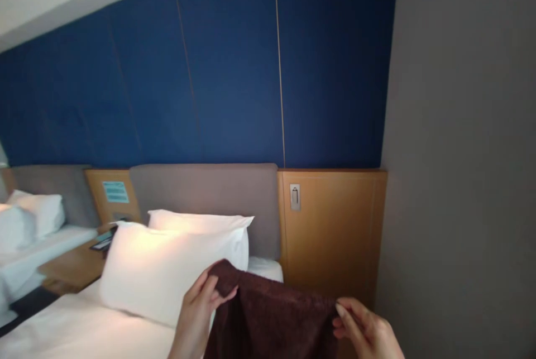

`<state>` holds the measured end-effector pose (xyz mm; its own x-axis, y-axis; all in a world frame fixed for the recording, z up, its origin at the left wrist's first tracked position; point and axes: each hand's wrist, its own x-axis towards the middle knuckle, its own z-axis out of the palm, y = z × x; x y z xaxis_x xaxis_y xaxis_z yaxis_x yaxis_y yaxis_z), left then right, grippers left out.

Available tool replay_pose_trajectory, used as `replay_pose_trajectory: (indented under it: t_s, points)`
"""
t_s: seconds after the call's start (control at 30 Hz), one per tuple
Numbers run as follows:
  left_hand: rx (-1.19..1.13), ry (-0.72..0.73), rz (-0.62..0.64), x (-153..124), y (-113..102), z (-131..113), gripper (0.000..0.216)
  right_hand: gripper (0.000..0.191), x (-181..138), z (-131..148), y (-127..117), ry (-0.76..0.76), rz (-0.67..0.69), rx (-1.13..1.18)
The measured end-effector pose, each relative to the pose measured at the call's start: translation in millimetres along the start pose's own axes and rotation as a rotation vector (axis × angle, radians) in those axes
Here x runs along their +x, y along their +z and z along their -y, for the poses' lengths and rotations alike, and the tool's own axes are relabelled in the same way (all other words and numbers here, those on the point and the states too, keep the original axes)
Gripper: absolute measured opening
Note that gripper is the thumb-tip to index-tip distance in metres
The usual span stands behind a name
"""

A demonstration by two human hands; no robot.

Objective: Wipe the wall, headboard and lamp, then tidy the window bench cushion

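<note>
I hold a dark brown towel-like cloth [272, 314] up by its top edge at the bottom middle of the view. My left hand [199, 311] pinches its left corner, thumb in front. My right hand [366, 331] grips its right corner. The cloth hangs down between the hands and out of the frame. Behind it two white pillows [167, 264] lean against a grey padded headboard [205, 188] on a bed with a white sheet [75, 331].
A wooden panel [330, 230] with a small metal fitting [295, 197] stands right of the headboard, against a grey wall [460, 152]. A wooden nightstand [71, 264] with small items and a second bed with pillows [29, 219] lie at the left. Blue wall panels rise behind.
</note>
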<state>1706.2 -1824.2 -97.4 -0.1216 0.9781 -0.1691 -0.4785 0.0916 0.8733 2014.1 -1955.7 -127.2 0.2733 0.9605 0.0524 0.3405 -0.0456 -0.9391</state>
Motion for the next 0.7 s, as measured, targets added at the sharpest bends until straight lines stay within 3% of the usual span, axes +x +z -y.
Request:
replay_pose_trajectory:
  t_s: [0.1, 0.2, 0.3, 0.37, 0.43, 0.5, 0.57, 0.63, 0.7]
  points:
    - [-0.037, 0.096, 0.136, 79.5, 102.0, -4.0, 0.048, 0.059, 85.6, 22.6, -35.7, -0.055, -0.186, 0.051]
    - [-0.084, 0.239, 0.257, 153.1, 205.6, -12.6, 0.041, 0.053, 179.2, 53.4, -76.6, -0.234, -0.362, 0.016]
    - [-0.072, 0.47, 0.257, 224.3, 300.5, -17.0, 0.041, 0.048, 278.6, 72.2, -119.5, -0.408, -0.502, -0.077]
    - [0.023, 0.628, 0.249, 267.0, 358.2, -6.6, 0.043, 0.046, 341.4, 70.5, -149.5, -0.474, -0.578, -0.144]
    - [0.219, 0.75, 0.296, 299.7, 414.4, 22.3, 0.043, 0.049, 397.2, 55.6, -182.1, -0.507, -0.66, -0.233]
    - [0.517, 0.824, 0.396, 315.2, 471.8, 69.4, 0.046, 0.056, 443.1, 30.1, -217.6, -0.501, -0.735, -0.333]
    - [0.853, 0.901, 0.507, 308.0, 530.6, 125.4, 0.058, 0.062, 475.3, -0.1, -255.1, -0.473, -0.779, -0.422]
    - [1.117, 1.057, 0.669, 280.2, 589.9, 175.3, 0.078, 0.066, 491.3, -28.1, -293.3, -0.441, -0.811, -0.55]
    - [1.214, 1.221, 0.943, 245.7, 647.6, 207.5, 0.084, 0.065, 494.3, -50.1, -329.9, -0.419, -0.868, -0.759]
